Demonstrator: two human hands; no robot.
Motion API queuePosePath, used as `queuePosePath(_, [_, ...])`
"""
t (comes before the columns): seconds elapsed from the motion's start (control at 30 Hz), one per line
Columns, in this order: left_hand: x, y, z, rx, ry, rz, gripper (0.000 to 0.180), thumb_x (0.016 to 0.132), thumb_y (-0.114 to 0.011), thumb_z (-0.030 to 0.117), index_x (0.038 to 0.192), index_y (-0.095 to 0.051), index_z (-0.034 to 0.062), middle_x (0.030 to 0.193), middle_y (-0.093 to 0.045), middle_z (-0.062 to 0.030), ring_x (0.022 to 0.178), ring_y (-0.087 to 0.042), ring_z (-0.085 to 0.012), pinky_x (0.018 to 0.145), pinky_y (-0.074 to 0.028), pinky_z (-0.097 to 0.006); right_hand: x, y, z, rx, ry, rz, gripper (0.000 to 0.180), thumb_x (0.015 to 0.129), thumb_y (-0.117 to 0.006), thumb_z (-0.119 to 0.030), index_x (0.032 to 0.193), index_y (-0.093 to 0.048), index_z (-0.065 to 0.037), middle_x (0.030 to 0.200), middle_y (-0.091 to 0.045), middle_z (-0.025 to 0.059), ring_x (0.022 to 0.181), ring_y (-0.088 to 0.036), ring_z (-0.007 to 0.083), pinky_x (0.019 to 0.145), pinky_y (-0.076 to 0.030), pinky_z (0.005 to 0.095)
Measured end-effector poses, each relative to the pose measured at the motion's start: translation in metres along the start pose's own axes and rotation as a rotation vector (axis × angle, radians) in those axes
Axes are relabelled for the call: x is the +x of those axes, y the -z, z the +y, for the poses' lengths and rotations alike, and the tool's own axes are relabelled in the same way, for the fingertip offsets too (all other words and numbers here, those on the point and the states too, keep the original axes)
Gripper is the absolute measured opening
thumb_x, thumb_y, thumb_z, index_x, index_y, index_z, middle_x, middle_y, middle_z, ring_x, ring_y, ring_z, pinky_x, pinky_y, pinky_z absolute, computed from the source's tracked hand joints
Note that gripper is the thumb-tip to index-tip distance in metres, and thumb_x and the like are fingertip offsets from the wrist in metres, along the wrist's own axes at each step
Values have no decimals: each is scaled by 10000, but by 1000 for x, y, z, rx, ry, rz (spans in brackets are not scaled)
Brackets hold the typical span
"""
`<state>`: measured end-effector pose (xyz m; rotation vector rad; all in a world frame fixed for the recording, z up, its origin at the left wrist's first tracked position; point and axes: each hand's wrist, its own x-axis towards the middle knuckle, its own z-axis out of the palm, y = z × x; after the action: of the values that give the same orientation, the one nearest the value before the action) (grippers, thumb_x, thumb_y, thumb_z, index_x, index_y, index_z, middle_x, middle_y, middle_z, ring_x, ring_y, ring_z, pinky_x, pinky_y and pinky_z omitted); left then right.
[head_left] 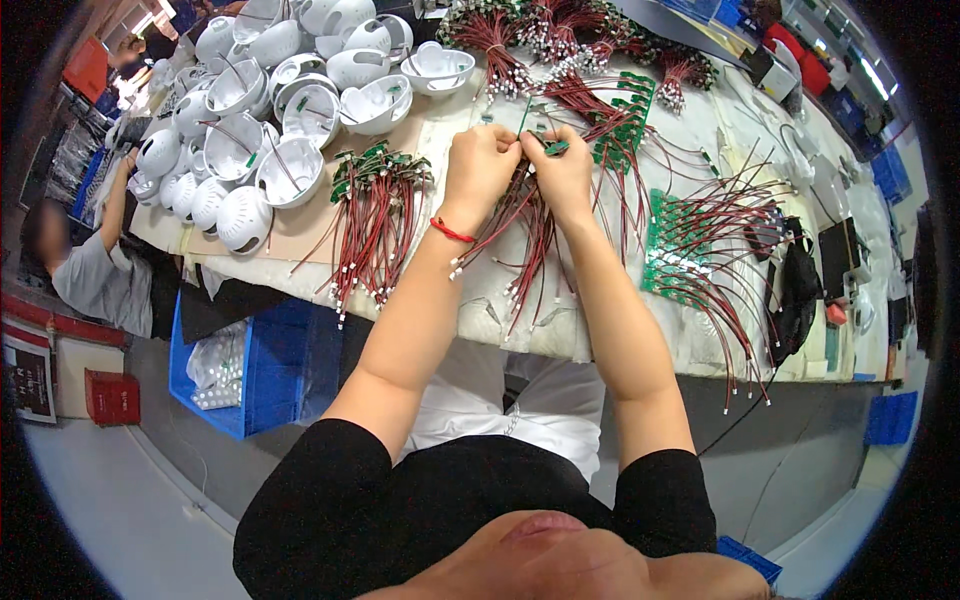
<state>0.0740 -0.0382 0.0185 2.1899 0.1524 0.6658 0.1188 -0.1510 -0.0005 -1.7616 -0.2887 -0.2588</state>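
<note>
Here, in the head view, we see both of the person's hands raised together over the middle of the white-covered workbench (480, 300). The left hand (478, 165) is curled into a loose fist, its fingers closed narrow around the upper end of a bundle of red and black wires (525, 235). The right hand (563, 170) sits just beside it, touching or nearly so, fingertips pinched on a small green circuit board (556, 147) at the top of that bundle. The bundle's long axis runs from the hands toward the person, its white-tipped free ends pointing down and spreading over the bench edge. A red cord bracelet (452, 232) circles the left wrist. To the left lies another wired bundle (375, 215) with green boards at its far end, and beyond it a heap of white plastic dome housings (290, 100). To the right, green board panels with wires (700, 250) fan out. A co-worker (95, 270) sits at the far left.
</note>
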Motion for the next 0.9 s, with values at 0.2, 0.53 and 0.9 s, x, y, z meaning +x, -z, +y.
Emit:
queuePosePath(0.2, [13,3,-42,-329,141,-326,265,812,-632,142,1030,-609,-6,891,-656,-88,693,-613,-134,576,-499,-278,10,16,-2,534,-326,-421,193,741,-664,-78,906,-596,-5,807,-622,71,669,-585,121,580,-477,241])
queuePosePath(0.53, [0,-1,-13,184,33,-204,160,749,-605,133,823,-662,4,741,-609,-226,697,-626,-344,624,-484,-383,-1,-3,7,43,-2,-76,213,659,-722,-112,799,-613,6,719,-637,130,617,-601,181,603,-468,298])
queuePosePath(0.9, [-1,1,-5,95,40,-205,175,754,-618,134,823,-650,-23,744,-634,-213,673,-652,-271,617,-485,-339,2,0,5,69,-8,-59,217,668,-686,-97,845,-610,3,745,-631,103,704,-606,199,665,-466,303])
